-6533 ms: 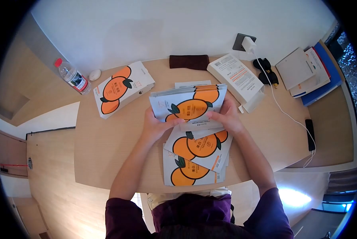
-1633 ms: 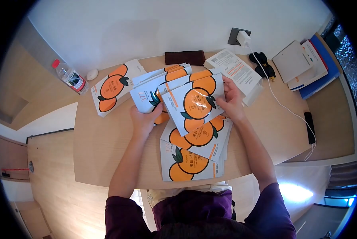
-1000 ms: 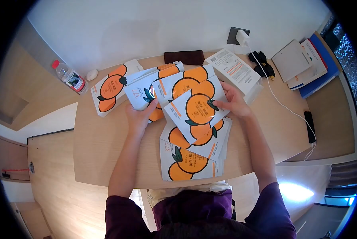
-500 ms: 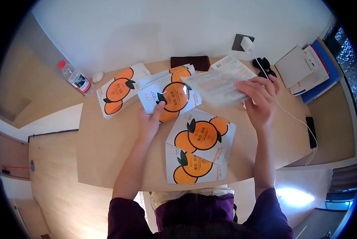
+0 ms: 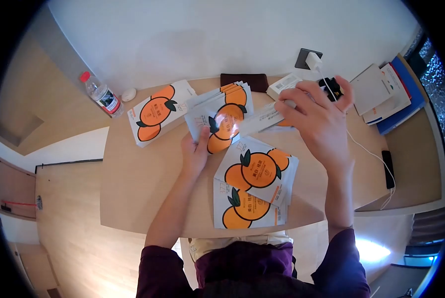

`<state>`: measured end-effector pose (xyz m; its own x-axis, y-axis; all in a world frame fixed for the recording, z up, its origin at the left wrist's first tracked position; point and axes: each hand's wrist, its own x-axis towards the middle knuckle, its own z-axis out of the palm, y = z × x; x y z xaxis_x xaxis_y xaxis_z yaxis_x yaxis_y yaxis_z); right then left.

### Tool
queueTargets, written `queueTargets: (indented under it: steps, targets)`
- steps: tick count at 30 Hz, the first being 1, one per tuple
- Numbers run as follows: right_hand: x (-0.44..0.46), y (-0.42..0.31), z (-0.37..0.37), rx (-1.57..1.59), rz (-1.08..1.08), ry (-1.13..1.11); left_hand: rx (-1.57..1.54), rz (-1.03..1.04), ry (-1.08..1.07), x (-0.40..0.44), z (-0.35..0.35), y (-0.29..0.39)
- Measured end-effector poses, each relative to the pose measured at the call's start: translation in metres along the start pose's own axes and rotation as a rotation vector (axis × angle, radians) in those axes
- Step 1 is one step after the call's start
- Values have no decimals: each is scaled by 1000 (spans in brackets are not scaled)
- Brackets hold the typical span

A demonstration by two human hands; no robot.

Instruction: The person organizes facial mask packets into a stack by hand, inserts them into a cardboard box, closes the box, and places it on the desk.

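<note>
My left hand (image 5: pixel 195 151) is closed on a fanned stack of white sachets (image 5: pixel 225 116) printed with oranges, its thumb pressed on the top one. To the right, the bent fingers of my right hand (image 5: pixel 314 116) hold a single sachet (image 5: pixel 265 118), tilted so that its text-covered back shows; they hide its right end. Below the hands, several orange-printed sachets (image 5: pixel 257 171) overlap near the table's front edge. Left of the stack lies a white box (image 5: pixel 156 111) with the same orange print.
On the left stand a red-capped water bottle (image 5: pixel 102 94) and a small white round object (image 5: pixel 128 94). A dark brown case (image 5: pixel 243 82) and a small white box (image 5: pixel 283 85) lie by the wall. A charger cable (image 5: pixel 364 141) crosses the right side, near books and folders (image 5: pixel 389 94).
My right hand has tilted its sachet, which now appears narrower. The view has shifted slightly, so the table things appear a little further right. My left hand still grips the stack.
</note>
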<state>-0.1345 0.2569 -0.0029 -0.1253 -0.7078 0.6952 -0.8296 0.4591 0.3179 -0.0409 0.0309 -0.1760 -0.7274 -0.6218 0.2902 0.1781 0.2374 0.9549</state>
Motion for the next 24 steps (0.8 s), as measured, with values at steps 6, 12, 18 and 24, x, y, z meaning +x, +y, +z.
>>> queueTargets:
  steps: [6, 12, 18, 24]
  targets:
    - [17, -36, 17, -77, -232, -434, -111, 84, -233, -3, -6, -30]
    - [0, -91, 70, 85, -243, -18, 138, 270, -390, -20, 6, 7]
    - [-31, -54, 85, 392, 58, 275, 58, -12, -322, -10, 1, -24]
    - [-95, -21, 137, 1320, 831, 143, 62, -53, -263, -6, 5, -19]
